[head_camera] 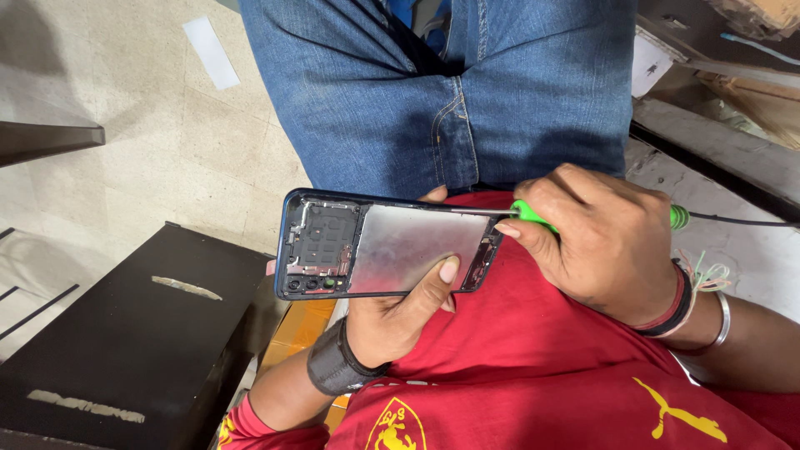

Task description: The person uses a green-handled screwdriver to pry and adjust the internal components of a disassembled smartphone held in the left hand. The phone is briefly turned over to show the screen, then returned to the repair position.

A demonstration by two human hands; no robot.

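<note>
Head view: the left hand (396, 312) is gripping a dark-blue opened smartphone frame with a bare silver metal plate (387, 244) from below, thumb pressing on the plate near its right end, fingers curling behind. The frame is lying level above the red-shirted lap (533, 358), just left of the right hand (596, 242). That hand is closing tightly around a green-handled thin screwdriver (533, 218), whose tip is touching the frame's upper right edge. A black box (125, 333) is sitting on the tiled floor (167, 142).
</note>
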